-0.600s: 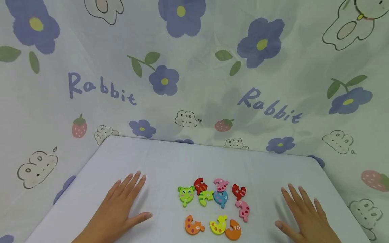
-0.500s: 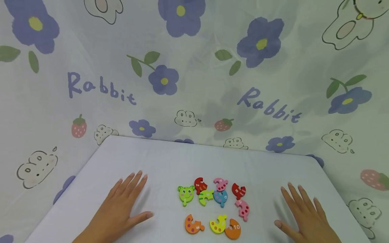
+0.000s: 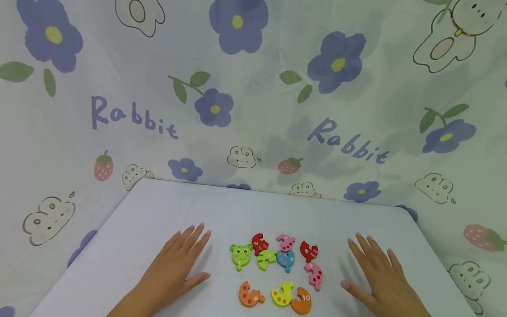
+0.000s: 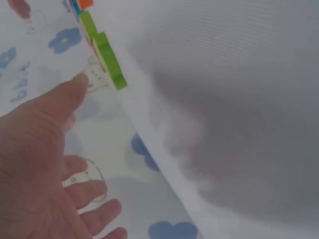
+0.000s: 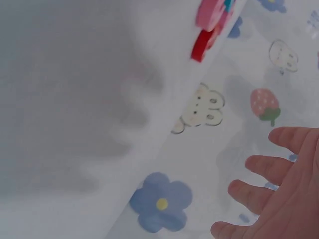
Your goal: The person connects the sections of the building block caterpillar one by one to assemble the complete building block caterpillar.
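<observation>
My left hand [image 3: 174,268] hovers palm down over the table, left of the puzzle pieces, its fingers straight and thumb spread. On the other side my right hand [image 3: 380,277] is held the same way; neither holds anything. Nearest the left hand are a green smiling head piece [image 3: 240,255] marked 1 and an orange piece [image 3: 250,295] marked 3. A pink piece [image 3: 314,275] and a red piece [image 3: 309,251] lie nearest the right hand. Between them are a red piece [image 3: 259,244] marked 2, a striped green piece [image 3: 266,259] and a blue piece [image 3: 285,259].
At the front lie a yellow piece [image 3: 282,296] and an orange piece [image 3: 302,301] marked 10, close together. Another pink piece [image 3: 286,242] is at the back of the group. A printed cloth [image 3: 253,127] with flowers and rabbits rises behind the white table [image 3: 222,207].
Both hands have moved inward toward the pieces, the left to the right and the right to the left. The pieces keep their arrangement; the head view has shifted slightly.
</observation>
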{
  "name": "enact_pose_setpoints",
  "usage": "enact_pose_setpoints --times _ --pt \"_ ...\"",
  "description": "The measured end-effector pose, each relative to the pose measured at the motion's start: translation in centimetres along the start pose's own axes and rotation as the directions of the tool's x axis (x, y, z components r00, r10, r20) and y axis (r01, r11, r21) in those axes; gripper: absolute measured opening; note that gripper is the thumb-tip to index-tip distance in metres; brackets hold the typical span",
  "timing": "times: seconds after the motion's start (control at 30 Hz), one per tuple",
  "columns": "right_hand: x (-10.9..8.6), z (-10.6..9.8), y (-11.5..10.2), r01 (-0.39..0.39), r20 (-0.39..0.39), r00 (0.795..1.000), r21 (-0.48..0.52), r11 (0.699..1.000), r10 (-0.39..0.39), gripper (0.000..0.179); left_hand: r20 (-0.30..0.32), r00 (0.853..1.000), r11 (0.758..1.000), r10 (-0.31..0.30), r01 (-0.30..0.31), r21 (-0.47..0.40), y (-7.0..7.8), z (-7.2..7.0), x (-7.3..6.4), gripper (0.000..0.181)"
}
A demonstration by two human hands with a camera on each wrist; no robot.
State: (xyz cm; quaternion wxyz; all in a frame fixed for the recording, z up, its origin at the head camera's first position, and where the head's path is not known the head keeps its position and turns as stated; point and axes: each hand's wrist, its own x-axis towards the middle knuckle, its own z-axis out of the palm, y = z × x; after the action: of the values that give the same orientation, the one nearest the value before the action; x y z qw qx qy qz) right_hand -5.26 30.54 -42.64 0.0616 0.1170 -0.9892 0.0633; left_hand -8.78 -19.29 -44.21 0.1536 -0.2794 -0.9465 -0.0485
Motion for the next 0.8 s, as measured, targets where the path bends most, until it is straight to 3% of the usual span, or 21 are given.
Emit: enact_pose_setpoints --times 0.13,0.33,0.67,0.8 --pt "1.5 -0.7 -1.8 0.012 0.025 1.0 0.008 1.0 -0.012 0.093 0.071 0.997 1.0 0.01 -0.009 -0.02 0.9 -0.1 1.3 0.085" --pt "3.7 -1.0 -3.8 0.114 0.025 0.993 -0.031 0.993 -0.113 0.082 0.176 0.984 1.0 -0.004 0.007 -0.013 2.5 0.5 3.3 0.074" --pt "6.7 -1.2 -7.9 0.164 0.139 0.977 0.013 0.986 -0.164 0.063 0.222 0.97 0.995 0.097 -0.089 -0.047 4.2 1.8 5.9 0.061" --pt "8.4 -1.1 -9.8 0.215 0.17 0.961 0.028 0.976 -0.217 0.059 0.224 0.965 0.99 0.138 -0.135 -0.029 4.4 2.3 6.7 0.052"
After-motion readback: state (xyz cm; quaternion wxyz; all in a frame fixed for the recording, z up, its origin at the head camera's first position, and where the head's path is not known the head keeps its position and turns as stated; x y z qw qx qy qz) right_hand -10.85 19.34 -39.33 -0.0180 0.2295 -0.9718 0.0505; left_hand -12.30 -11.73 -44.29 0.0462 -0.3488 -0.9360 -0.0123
